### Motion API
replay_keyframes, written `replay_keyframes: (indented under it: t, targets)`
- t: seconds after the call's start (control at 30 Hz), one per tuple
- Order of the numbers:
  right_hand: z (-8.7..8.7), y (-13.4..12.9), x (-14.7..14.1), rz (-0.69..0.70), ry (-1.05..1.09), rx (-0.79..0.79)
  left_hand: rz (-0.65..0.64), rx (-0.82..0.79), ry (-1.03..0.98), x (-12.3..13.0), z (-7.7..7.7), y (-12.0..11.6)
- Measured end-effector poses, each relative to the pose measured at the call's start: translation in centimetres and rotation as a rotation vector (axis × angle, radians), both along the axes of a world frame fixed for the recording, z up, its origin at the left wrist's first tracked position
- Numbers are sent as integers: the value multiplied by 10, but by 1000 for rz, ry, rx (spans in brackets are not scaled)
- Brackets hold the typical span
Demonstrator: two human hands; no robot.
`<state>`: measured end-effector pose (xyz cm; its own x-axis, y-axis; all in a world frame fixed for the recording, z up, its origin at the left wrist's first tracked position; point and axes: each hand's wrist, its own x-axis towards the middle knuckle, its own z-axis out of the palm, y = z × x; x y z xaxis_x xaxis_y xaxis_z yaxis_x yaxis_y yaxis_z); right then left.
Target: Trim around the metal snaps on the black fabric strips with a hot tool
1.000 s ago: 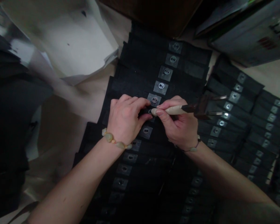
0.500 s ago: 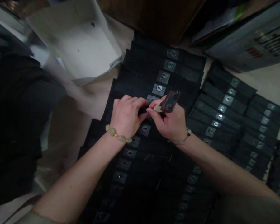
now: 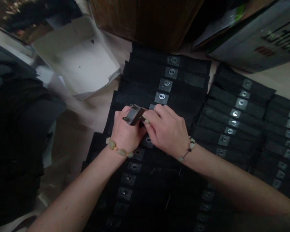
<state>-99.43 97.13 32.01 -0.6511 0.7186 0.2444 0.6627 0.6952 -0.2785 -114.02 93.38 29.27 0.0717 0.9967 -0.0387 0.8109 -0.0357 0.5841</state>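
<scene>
My left hand (image 3: 126, 129) and my right hand (image 3: 166, 129) meet in the middle of the view, over a row of overlapping black flat pieces (image 3: 190, 96). A small dark, blocky metal piece (image 3: 135, 116) with two short pegs lies across the top of my left hand. Its narrow end reaches the pinched fingertips of my right hand. The left fingers are curled underneath, and what they grip is hidden. Each black piece carries a small clear square (image 3: 165, 84) with a round silvery mark. A beaded bracelet (image 3: 120, 151) circles my left wrist, another bracelet (image 3: 190, 145) my right.
More rows of black pieces (image 3: 244, 129) lie to the right. An open white box (image 3: 86, 64) stands at upper left. A brown box (image 3: 145, 22) and a printed carton (image 3: 256, 48) stand at the back. Dark cloth (image 3: 19, 129) fills the left side.
The metal piece has swung from over my right hand to over my left hand. My right hand has turned so its back faces up. The view has shifted slightly.
</scene>
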Motion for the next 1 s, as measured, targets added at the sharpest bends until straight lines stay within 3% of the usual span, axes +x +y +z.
replay_keyframes:
  t: [0.1, 0.2, 0.3, 0.53, 0.83, 1.0]
  targets:
    - [-8, 1, 15, -28, 209, -101, -4, -14, 16, 1, 11, 3]
    - [-17, 4, 35, -225, 533, -228, -20, -27, 17, 3, 23, 9]
    - [-23, 10, 48, -400, 715, -259, 9, 57, 17, 7, 25, 18]
    - [-28, 26, 44, -213, 577, -170, 53, 87, -29, 8, 5, 35]
    - [-36, 24, 44, -213, 581, -86, 46, 87, -51, 5, 3, 34]
    - [-36, 25, 42, -167, 574, -114, 45, 83, -69, 5, 2, 34]
